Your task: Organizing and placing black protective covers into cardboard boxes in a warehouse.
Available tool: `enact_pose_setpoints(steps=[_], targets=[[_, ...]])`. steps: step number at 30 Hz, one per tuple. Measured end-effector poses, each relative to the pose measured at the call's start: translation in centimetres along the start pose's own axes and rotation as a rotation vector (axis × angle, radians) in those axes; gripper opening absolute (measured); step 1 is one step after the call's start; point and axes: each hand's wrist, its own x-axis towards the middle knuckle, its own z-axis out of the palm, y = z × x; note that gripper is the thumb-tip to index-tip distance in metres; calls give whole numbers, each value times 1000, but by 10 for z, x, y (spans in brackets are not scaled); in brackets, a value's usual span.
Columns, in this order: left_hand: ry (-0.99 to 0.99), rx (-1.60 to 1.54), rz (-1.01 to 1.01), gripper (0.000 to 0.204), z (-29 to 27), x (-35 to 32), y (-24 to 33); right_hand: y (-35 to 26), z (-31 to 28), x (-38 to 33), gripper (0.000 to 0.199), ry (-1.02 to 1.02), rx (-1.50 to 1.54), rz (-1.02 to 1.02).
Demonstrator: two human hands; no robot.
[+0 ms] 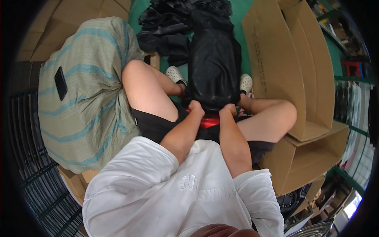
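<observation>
A shiny black bag-like cover [215, 65] lies lengthwise between my knees, full-looking and rounded on top. At its near edge my left hand [196, 107] is closed on the material on the left side. My right hand [228, 110] grips the same edge a short way to the right. The fingertips of both hands are hidden under or behind the cover. Just below the hands, a red surface [209, 122] shows between my thighs; its kind cannot be made out. Beyond the cover, crumpled black material [166, 27] is heaped on the green floor [245, 8].
On my left stands a large stuffed woven sack [89, 114] with blue-green stripes, a black phone [60, 83] on top. An upright cardboard box [272, 59] is on my right, with another open carton [312, 158] nearer. Wire racks [37, 170] line the left side.
</observation>
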Motion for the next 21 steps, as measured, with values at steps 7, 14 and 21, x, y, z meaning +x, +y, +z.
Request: enact_pose_setpoints(steps=[7,14,21], targets=[[162,164,75,53,6,35,-18,35,58,76,43,242,-106,250],[-187,22,100,71,-21,174,21,-32,27,-9,48,-200,-251,-552],[-16,69,256,75,18,51,62,-122,47,13,48,-897,-496,-809]])
